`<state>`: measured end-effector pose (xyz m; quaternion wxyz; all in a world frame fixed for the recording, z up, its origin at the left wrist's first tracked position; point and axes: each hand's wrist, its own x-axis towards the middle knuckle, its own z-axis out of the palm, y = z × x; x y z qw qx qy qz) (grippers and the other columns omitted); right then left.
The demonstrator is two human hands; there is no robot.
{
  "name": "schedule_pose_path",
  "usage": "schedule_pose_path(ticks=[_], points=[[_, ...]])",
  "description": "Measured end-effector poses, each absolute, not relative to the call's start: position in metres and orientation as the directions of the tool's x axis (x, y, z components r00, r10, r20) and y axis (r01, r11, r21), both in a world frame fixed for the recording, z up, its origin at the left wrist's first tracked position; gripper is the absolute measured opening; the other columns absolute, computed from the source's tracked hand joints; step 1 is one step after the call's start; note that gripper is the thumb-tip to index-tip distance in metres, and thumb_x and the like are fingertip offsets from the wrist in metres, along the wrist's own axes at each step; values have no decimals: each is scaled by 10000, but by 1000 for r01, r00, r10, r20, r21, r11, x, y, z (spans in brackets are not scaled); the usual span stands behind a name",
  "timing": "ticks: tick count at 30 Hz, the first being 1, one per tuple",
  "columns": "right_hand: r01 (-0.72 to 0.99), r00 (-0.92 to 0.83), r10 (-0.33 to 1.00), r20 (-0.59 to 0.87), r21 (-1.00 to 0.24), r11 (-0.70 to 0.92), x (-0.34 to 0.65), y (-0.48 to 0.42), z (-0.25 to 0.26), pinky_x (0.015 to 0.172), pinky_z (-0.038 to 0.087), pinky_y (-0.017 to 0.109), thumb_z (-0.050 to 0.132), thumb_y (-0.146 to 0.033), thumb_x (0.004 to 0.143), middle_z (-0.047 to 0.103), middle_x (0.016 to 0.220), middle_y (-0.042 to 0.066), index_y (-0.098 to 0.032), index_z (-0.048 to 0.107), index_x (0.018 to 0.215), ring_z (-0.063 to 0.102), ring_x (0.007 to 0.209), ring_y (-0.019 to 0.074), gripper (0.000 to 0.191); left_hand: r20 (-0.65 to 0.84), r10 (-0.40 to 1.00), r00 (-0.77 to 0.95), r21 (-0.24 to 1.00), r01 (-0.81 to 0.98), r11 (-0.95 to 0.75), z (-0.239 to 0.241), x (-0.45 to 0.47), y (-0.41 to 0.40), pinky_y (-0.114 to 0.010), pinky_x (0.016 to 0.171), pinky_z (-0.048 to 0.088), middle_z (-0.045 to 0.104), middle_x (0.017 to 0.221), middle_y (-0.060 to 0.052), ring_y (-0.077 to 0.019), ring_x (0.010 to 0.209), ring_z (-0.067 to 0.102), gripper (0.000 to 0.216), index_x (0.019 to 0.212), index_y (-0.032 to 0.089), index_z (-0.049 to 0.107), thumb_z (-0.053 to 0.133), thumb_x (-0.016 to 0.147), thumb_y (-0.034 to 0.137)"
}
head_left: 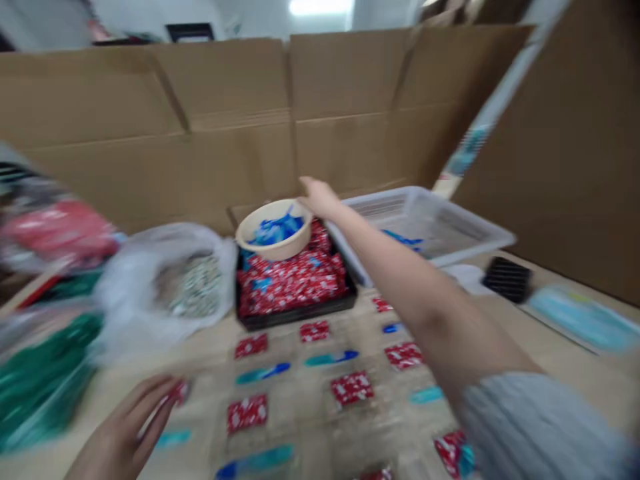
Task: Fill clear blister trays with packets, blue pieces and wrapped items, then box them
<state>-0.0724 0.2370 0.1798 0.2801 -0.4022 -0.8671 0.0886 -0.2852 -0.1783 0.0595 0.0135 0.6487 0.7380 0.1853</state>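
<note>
At the lower left, my left hand (125, 427) pinches a small red-and-white patterned packet (181, 392) between thumb and fingertips. My right arm stretches far forward, and my right hand (321, 199) grips the right rim of a cream plastic bowl (283, 251). Blue plastic pieces (277, 230) lie in the bowl. Under it is a black tray (300, 313) heaped with red patterned packets (295, 287). On the table before me, clear compartments hold red packets (247, 412) and teal-and-blue plastic pieces (255, 461). Motion blur softens the details.
A white plastic bag (135, 287) with pale small pieces stands left of the tray, beside green bagged material (45, 380). On the right are a clear plastic bin (470, 230), a black ridged object (507, 279) and a light-blue packet (580, 313). Cardboard walls (240, 153) close off the back.
</note>
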Motion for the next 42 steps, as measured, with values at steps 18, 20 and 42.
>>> schedule_pose_path(ticks=[18,20,42], points=[[185,-925,294,241,-389,902,-224,-67,147,572,394,238,434,-203,780,619,668,34,-147,622,807,538,588,136,198,160,735,-659,424,718,552,60,-412,-404,-316,780,439,605,944,-88,-184,840,563,323,971,134,593,403,819,347],[90,-948,207,243,-419,903,-256,-94,130,609,410,227,429,-149,759,632,782,46,-143,610,935,547,638,126,253,182,733,-655,438,721,536,53,-440,-399,-317,774,440,613,906,-84,-184,820,563,327,962,133,599,402,816,350],[23,-987,-13,-159,-221,975,-232,-163,0,995,245,451,379,-322,837,346,1358,45,-325,301,1313,303,1232,238,483,286,950,-124,506,862,-40,16,-446,-227,-317,916,389,542,1093,-102,-178,1022,493,288,1063,143,558,424,822,227]])
